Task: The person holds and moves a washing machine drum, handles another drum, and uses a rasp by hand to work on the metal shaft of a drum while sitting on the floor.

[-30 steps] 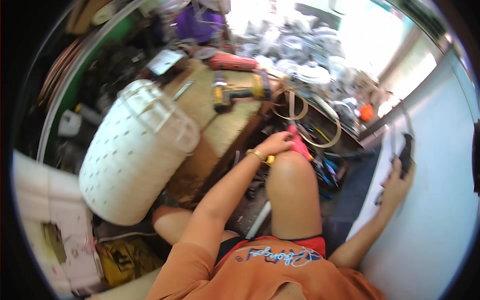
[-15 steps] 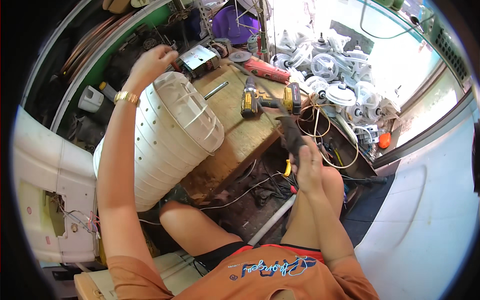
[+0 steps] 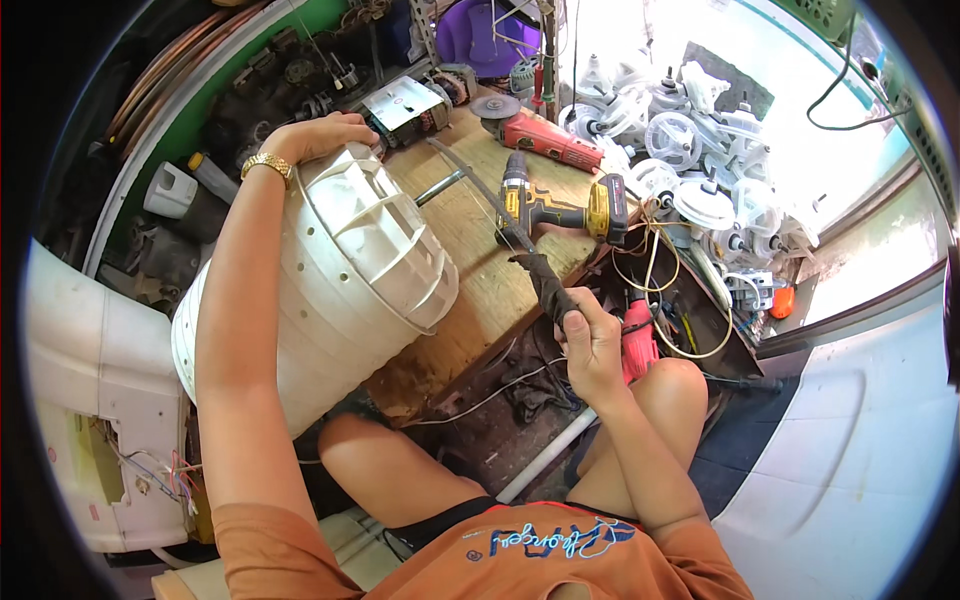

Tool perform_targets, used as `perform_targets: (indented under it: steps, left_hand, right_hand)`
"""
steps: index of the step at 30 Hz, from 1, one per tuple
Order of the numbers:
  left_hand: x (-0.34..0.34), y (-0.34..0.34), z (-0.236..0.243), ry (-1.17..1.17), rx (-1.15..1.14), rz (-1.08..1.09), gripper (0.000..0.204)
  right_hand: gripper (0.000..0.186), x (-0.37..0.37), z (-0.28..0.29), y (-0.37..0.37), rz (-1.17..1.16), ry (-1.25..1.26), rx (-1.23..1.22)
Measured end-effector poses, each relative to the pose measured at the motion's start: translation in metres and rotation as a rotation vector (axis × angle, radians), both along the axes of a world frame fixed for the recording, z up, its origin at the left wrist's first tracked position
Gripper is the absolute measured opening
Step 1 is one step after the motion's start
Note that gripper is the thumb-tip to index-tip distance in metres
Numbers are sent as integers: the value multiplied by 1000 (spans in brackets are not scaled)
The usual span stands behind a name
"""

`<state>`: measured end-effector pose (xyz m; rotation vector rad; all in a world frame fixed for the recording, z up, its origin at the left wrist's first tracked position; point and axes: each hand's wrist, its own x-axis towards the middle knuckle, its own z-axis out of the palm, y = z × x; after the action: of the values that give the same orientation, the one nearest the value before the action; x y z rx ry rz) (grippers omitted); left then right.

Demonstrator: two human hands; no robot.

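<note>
Glare pours from one o'clock, bleaching the plastic parts [image 3: 703, 204]. Clutter [image 3: 255, 100] toward ten o'clock lies dim; fisheye bends the edges.

shirt [image 3: 440, 570]: orange, short-sleeved, blue lettering [image 3: 565, 541] | shorts [image 3: 437, 524]: black, red-edged | left wrist: golden band [image 3: 268, 166]

The right hand [image 3: 597, 345] grips a matt, cloth-like wrap [image 3: 545, 283]; beyond the grip runs a dull metal strip [image 3: 480, 185]; left of it, a smooth plastic drum [image 3: 335, 310] and worn wooden board [image 3: 500, 280].
</note>
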<state>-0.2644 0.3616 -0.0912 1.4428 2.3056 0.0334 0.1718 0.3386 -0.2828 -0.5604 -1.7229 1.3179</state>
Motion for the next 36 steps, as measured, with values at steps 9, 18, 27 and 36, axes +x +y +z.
perform_targets:
  steps: [9, 18, 27, 36]
  left_hand:
    - [6, 1, -5, -249, -89, 44, 47]
    - [47, 11, 10, 1, -234, -178, 48]
    - [19, 14, -18, -85, -189, -43, 46]
    - [3, 13, -26, 54, -88, -61, 44]
  right_hand:
    - [51, 1, 12, 11, -7, -28, 81]
    - [41, 26, 22, -5, 16, -131, 33]
    - [62, 24, 12, -5, 31, -111, -113]
    - [56, 20, 14, -21, 16, -92, -115]
